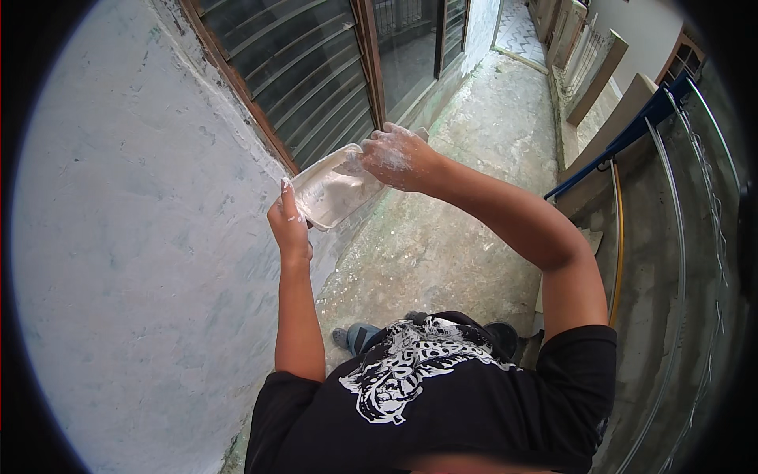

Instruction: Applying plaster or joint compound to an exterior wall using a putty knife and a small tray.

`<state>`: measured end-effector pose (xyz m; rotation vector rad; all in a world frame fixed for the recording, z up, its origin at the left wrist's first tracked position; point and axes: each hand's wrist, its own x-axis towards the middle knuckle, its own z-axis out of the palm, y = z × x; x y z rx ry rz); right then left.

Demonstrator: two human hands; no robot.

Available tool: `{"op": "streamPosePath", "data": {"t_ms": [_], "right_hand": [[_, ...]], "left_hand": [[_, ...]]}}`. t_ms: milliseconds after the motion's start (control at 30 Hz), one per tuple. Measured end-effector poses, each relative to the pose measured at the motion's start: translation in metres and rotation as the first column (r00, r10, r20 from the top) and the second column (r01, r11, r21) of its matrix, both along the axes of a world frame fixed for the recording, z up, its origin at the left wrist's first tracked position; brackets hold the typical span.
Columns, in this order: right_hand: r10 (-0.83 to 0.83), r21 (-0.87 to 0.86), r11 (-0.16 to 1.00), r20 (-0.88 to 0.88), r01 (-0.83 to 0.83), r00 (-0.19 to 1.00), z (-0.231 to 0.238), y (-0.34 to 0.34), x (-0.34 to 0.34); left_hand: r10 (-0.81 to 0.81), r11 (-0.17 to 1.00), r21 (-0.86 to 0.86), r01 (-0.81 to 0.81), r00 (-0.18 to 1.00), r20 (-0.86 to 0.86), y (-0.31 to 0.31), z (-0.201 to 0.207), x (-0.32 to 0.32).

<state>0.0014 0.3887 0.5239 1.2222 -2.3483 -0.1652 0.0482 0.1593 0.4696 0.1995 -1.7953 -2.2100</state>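
A shallow white plastic tub (326, 226) with whitish paste (338, 194) smeared inside is held up in front of me, tilted, near the wall. My left hand (290, 224) is closed on its near left side, the thumb over the rim and spotted with white. At the tub's far right end my right hand (397, 160) is closed around what looks like a putty knife (348, 163). Its greyish blade reaches into the tub, while most of the handle is hidden by my fingers. White paste coats the back of this hand.
The patchy whitish-blue wall (150, 237) rises close on my left, with a brown-framed louvre window (292, 71) ahead. A stained concrete walkway (442, 237) runs forward. Along the right are metal rods (681, 237), a yellow pole (618, 245) and a low wall (596, 87).
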Motion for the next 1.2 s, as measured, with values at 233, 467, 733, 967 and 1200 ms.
{"op": "streamPosePath", "data": {"t_ms": [233, 467, 733, 967, 1200], "right_hand": [[-0.090, -0.061, 0.991, 0.343, 0.118, 0.935, 0.010, 0.009, 0.000], [-0.158, -0.041, 0.978, 0.494, 0.204, 0.855, 0.013, 0.007, 0.011], [-0.158, -0.114, 0.951, 0.618, 0.287, 0.770, -0.012, -0.003, 0.003], [-0.125, -0.224, 0.862, 0.776, 0.455, 0.618, -0.040, -0.015, 0.002], [0.691, -0.453, 0.477, 0.723, 0.754, -0.003, -0.062, -0.007, -0.004]], "left_hand": [[0.112, 0.993, 0.042, -0.112, 0.994, -0.009, -0.004, -0.016, -0.007], [0.190, 0.981, -0.046, -0.190, 0.982, 0.008, 0.003, -0.020, -0.019], [0.213, 0.977, -0.013, -0.213, 0.976, 0.052, 0.009, -0.034, -0.025], [0.256, 0.963, -0.117, -0.243, 0.961, 0.109, 0.009, -0.051, -0.031], [0.167, 0.976, 0.111, -0.189, 0.969, 0.180, -0.024, -0.043, -0.017]]}}
